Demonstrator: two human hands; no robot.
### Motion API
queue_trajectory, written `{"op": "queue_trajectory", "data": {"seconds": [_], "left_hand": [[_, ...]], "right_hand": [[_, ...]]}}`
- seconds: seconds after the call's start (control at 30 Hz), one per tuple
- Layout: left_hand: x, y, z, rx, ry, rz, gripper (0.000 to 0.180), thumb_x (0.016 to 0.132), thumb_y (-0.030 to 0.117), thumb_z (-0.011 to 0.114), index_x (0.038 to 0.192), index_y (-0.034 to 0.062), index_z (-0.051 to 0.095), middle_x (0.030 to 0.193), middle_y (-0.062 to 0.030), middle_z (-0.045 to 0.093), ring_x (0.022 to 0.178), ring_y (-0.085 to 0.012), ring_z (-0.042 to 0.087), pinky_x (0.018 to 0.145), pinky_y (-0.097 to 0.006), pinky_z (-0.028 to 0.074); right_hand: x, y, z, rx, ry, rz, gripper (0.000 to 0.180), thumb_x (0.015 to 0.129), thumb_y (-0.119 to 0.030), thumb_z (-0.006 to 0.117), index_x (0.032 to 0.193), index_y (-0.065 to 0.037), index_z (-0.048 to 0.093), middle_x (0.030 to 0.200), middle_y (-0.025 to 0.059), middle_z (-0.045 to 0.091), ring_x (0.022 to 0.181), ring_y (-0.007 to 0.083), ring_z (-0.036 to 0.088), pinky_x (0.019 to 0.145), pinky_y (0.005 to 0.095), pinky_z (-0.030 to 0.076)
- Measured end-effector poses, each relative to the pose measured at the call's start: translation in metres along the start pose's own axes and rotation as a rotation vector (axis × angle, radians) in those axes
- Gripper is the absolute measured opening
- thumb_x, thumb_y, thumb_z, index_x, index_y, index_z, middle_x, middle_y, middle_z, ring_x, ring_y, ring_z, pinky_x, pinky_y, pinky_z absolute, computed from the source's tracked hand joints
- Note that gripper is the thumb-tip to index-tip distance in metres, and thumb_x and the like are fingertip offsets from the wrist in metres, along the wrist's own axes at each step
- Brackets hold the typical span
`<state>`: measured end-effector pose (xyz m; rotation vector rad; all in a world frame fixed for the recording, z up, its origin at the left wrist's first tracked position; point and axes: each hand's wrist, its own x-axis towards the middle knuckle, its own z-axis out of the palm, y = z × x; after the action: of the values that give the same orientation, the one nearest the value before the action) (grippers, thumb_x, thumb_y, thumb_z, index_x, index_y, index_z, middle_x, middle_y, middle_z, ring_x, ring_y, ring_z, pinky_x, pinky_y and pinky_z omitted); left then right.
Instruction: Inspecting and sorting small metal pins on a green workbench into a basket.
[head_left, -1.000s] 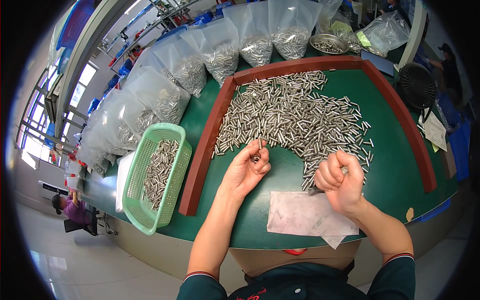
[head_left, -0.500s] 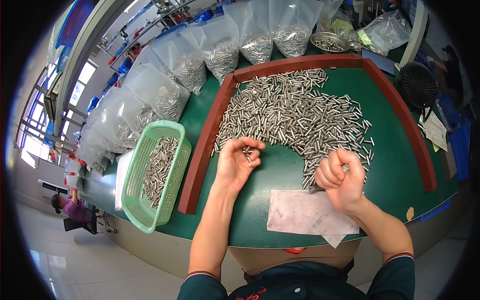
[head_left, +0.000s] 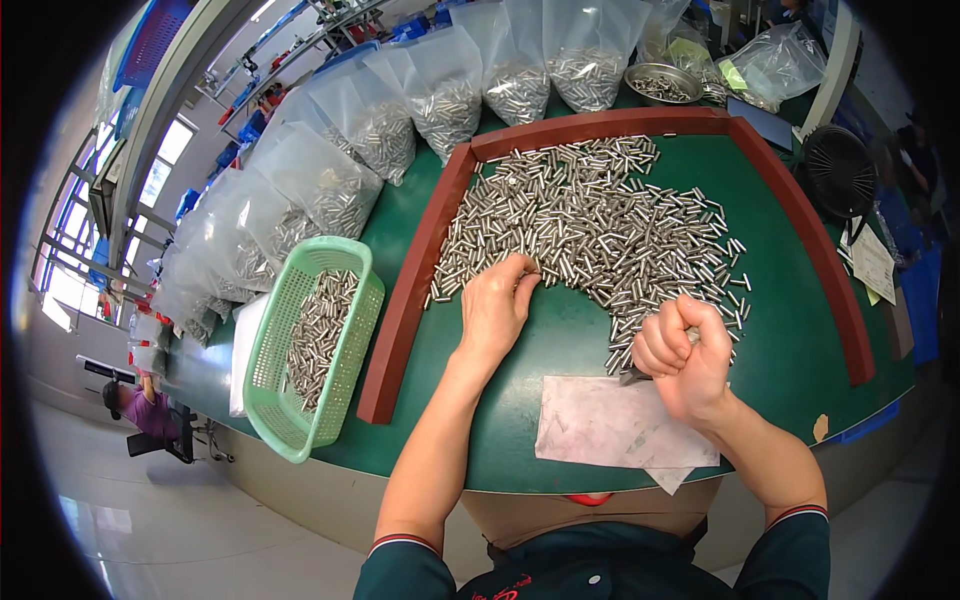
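Observation:
A wide heap of short shiny metal pins (head_left: 590, 215) lies on the green table. At its near left edge is my left hand (head_left: 495, 308), back of the hand up, thumb and forefinger brought together against the pins. Whatever those fingers hold is hidden. My right hand (head_left: 687, 360) is curled into a fist at the heap's lower right end. Something small and pale shows between its thumb and fingers, too covered to name. Below that fist lies a stained whitish cloth or paper sheet (head_left: 590, 425). Left of the heap stands a light green plastic basket (head_left: 262, 385), partly filled with similar pins.
A dark red raised border (head_left: 408, 300) frames the heap on three sides. Clear plastic bags of pins (head_left: 440, 105) line the table's far and left edges. A metal bowl (head_left: 663, 84) sits at the back, a black fan (head_left: 838, 170) at the right. Another person (head_left: 150, 412) sits far left.
My left hand has turned from palm up, with pins at its fingers, to palm down, and its fingertips have moved onto the heap's edge. The right fist stays nearly still.

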<state>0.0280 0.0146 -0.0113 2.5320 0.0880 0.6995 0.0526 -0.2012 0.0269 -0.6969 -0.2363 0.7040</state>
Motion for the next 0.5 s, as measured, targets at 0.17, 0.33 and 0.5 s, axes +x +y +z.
{"op": "queue_trajectory", "data": {"seconds": [0.17, 0.33, 0.5], "left_hand": [[-0.002, 0.018, -0.017, -0.993, -0.158, -0.521, 0.009, 0.082, 0.012, 0.056, 0.085, 0.0045, 0.053, 0.067, 0.004, 0.045, 0.055, -0.0049, 0.037, 0.05, -0.017, 0.031], [-0.009, 0.013, -0.021, -1.774, -0.387, -0.684, 0.01, 0.086, 0.015, 0.05, 0.091, 0.0058, 0.051, 0.081, -0.0062, 0.052, 0.051, -0.0045, 0.031, 0.046, -0.016, 0.029], [-0.013, 0.013, -0.015, -1.58, -0.273, -0.585, 0.011, 0.085, 0.009, 0.052, 0.095, 0.0039, 0.053, 0.079, -0.0048, 0.052, 0.05, -0.0031, 0.032, 0.046, -0.017, 0.029]], "right_hand": [[0.0, -0.001, -0.002, 0.004, 0.002, -0.007, 0.04, 0.086, -0.024, 0.03, 0.048, -0.012, 0.026, 0.041, -0.0017, 0.023, 0.039, 0.0082, 0.017, 0.04, 0.0242, 0.018], [0.0, -0.002, -0.004, 0.011, -0.004, -0.009, 0.04, 0.086, -0.024, 0.031, 0.048, -0.012, 0.026, 0.041, -0.0017, 0.024, 0.039, 0.0082, 0.018, 0.04, 0.0241, 0.018], [0.0, -0.002, -0.002, 0.008, 0.0, -0.004, 0.04, 0.086, -0.025, 0.03, 0.049, -0.012, 0.026, 0.041, -0.0017, 0.023, 0.039, 0.0082, 0.018, 0.04, 0.0241, 0.018]]}}
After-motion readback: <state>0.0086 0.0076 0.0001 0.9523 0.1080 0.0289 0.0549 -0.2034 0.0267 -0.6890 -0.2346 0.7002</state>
